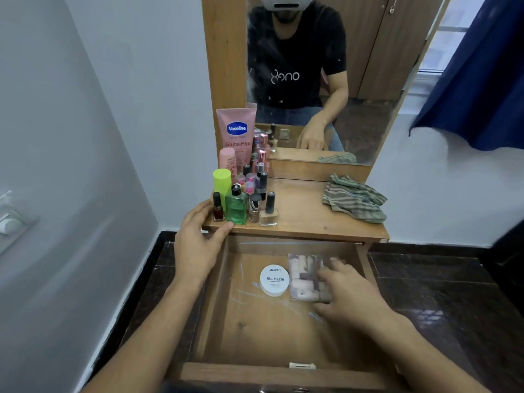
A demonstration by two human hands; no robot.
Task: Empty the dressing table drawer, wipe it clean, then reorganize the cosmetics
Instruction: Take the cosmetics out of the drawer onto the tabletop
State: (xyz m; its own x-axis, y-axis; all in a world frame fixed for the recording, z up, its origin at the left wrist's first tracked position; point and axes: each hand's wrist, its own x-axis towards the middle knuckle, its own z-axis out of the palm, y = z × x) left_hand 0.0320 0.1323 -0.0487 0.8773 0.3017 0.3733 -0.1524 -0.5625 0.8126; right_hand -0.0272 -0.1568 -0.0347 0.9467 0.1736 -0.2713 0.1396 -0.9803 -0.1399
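1. Plainly, in the head view your drawer [246,330] is pulled fully out below the dressing table top [312,219]. Only two things lie in it, both toward the back.
2. The white nail polish tub [274,280] sits flat on the drawer floor. The clear box [303,275] of small pale pieces is just beside it on the right.
3. Your right hand [350,293] is inside the drawer. Its fingers are laid over the clear box and its thumb is at the box's near edge. The hand is blurred, so I cannot tell whether it grips the box or only rests on it.
4. Your left hand [197,239] is at the front left corner of the top, with fingers and thumb apart and clamped on nothing. The small dark bottle [218,209] stands between them, and the thumb tip touches the foot of the green bottle [236,207].
5. The rest of the cosmetics crowd the top's left side. They include the pink Vaseline tube [236,131] at the back, a lime-capped bottle [222,180] and a beige polish bottle [268,212].
6. A striped cloth [354,199] lies crumpled on the right of the top, below the mirror [368,80].
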